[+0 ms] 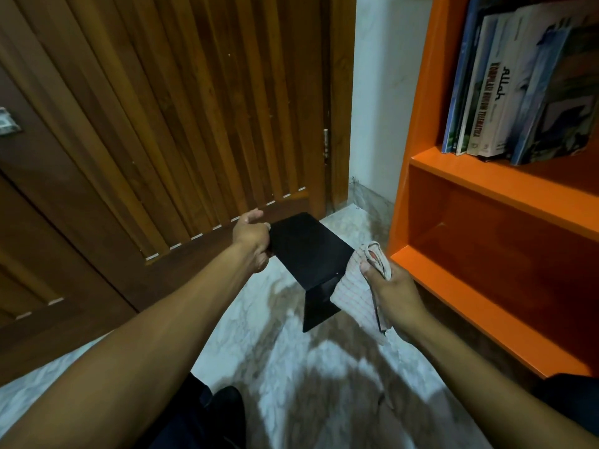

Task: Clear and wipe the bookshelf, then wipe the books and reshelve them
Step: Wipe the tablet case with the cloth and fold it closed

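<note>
My left hand [251, 243] grips the left edge of a black L-shaped bookend [308, 251], held above the floor. My right hand [393, 293] is closed on a white cloth with red stripes [355, 291], which is pressed against the bookend's right edge. The orange bookshelf [486, 176] stands to the right. Several books [518, 82] stand upright on its upper shelf. The lower compartment [505, 251] of the shelf holds nothing that I can see.
A brown slatted wooden door [181, 108] fills the left and middle background. A white wall strip [379, 92] sits between door and shelf. The marble-patterned floor [291, 351] lies below my arms. My dark-clothed legs [210, 416] show at the bottom.
</note>
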